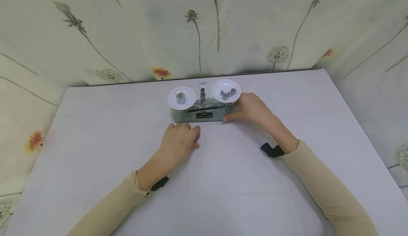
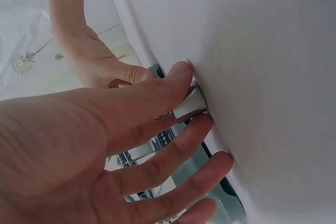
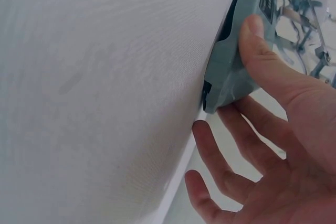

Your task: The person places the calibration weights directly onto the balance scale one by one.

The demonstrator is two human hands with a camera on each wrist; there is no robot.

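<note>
A balance scale with a green base (image 1: 188, 117) stands toward the back of the table. Its left white pan (image 1: 172, 103) carries a metal weight (image 1: 181, 96). Several small metal weights (image 1: 225, 96) lie in the right pan (image 1: 220, 85). My right hand (image 1: 253, 109) grips the base's right end, thumb on the front face and fingers behind. In front of the scale, my left hand (image 1: 178, 142) pinches a shiny cylindrical metal weight (image 2: 191, 104) between thumb and fingers, close over the tabletop. From the head view, that weight is mostly hidden by the hand.
A white cloth covers the table (image 1: 105, 122). Behind its back edge hangs a flower-printed curtain (image 1: 134, 34). Black wrist straps show at the right (image 1: 272, 150) and left (image 1: 160, 183) sleeves' cuffs.
</note>
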